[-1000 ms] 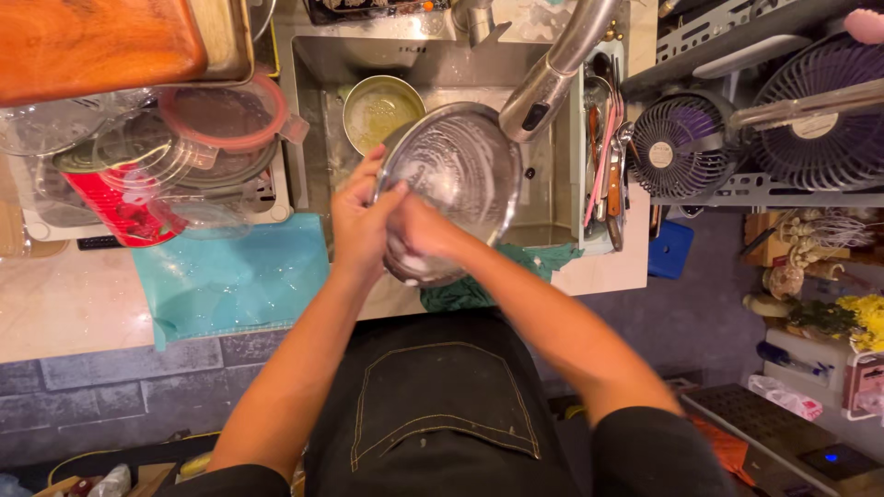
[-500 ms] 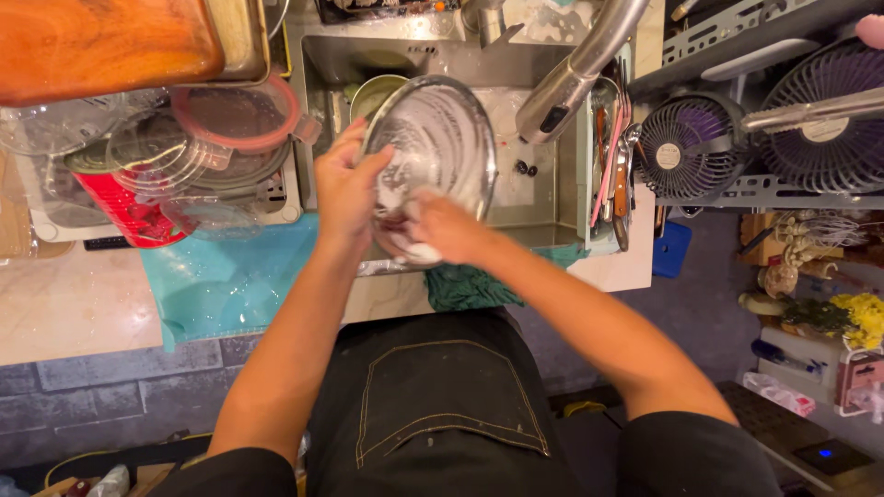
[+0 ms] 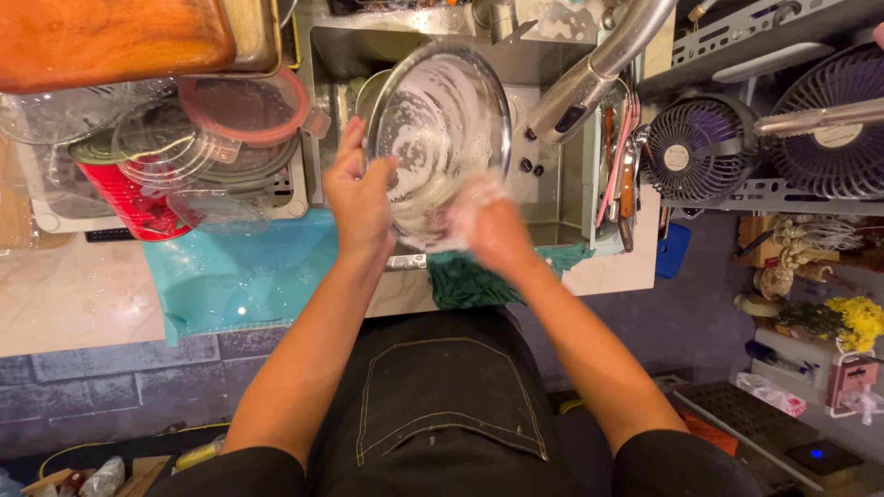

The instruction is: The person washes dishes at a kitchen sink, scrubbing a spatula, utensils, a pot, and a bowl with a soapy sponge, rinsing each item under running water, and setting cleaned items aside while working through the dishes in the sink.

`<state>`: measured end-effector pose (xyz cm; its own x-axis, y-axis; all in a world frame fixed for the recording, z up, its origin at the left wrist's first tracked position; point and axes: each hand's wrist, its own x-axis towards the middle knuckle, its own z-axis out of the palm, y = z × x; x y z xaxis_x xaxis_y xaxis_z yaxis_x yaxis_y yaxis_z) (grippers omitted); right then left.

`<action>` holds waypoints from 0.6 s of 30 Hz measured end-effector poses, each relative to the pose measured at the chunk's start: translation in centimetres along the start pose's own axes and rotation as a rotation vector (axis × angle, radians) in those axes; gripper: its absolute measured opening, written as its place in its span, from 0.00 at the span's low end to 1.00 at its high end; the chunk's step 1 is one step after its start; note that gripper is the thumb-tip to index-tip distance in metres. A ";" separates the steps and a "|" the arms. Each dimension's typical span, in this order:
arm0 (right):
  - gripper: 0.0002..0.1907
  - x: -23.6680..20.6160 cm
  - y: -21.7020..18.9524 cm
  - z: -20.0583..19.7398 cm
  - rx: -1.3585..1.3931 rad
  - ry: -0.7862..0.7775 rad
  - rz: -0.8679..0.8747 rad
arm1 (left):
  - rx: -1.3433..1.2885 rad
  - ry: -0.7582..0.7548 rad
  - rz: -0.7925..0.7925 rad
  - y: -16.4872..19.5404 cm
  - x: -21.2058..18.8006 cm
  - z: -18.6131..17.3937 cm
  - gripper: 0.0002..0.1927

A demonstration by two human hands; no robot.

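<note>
Steel sink [image 3: 552, 198], soapy round glass bowl [image 3: 440, 129]

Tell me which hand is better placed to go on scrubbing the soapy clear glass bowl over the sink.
Right. The right hand is already pressed against the soapy clear glass bowl, while the left hand grips its rim and holds it tilted above the steel sink.

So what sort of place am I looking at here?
Most likely a home kitchen sink area: a steel sink with a pull-down faucet, a soapy glass bowl in the left hand, and a dish rack beside it.
</note>
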<state>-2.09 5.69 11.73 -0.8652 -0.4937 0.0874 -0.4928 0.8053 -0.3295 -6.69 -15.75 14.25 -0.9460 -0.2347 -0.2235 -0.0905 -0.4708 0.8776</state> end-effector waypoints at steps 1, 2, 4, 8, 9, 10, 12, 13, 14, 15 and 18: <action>0.09 0.8 1.5 -0.6 -0.072 0.076 -0.040 | -0.023 -0.010 -0.031 -0.1 -0.4 -0.1 0.06; 0.11 1.7 2.7 -1.1 -0.084 0.235 0.042 | 0.014 -0.051 -0.015 -0.2 -0.7 -0.3 0.04; 0.18 4.1 4.2 -1.7 0.060 0.362 0.206 | 0.090 -0.130 0.013 -0.9 -1.8 -0.5 0.02; 0.22 8.8 3.2 -1.6 0.692 0.212 0.392 | 0.185 -0.205 -0.075 -2.2 -2.2 -0.6 0.07; 0.20 9.6 2.5 -1.4 0.852 0.165 0.406 | 0.185 -0.228 -0.085 -2.4 -2.1 -0.5 0.08; 0.22 10.3 2.1 -1.3 0.476 0.303 0.030 | 0.186 -0.253 -0.096 -2.5 -1.9 -0.4 0.08; 0.32 11.0 1.9 -1.5 -0.316 0.488 -0.702 | 0.095 -0.205 -0.280 -2.4 -1.7 0.0 0.12; 0.28 10.9 2.2 -1.8 -0.274 0.408 -0.573 | 0.051 -0.181 -0.364 -2.3 -1.5 0.0 0.14; 0.25 10.4 2.6 -2.3 -0.231 0.327 -0.447 | 0.051 -0.208 -0.336 -2.0 -1.2 0.0 0.13; 0.25 9.8 3.0 -2.7 -0.183 0.243 -0.324 | 0.050 -0.230 -0.310 -1.7 -1.0 -0.2 0.11; 0.26 6.2 2.8 -2.7 -0.333 0.104 0.195 | 0.084 -0.236 -0.155 -1.1 0.1 -1.1 0.11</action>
<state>-9.08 5.79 13.85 -0.9419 -0.2987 0.1538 -0.3064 0.9515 -0.0284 -6.39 -16.21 12.83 -0.9643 0.0432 -0.2612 -0.2554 -0.4115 0.8749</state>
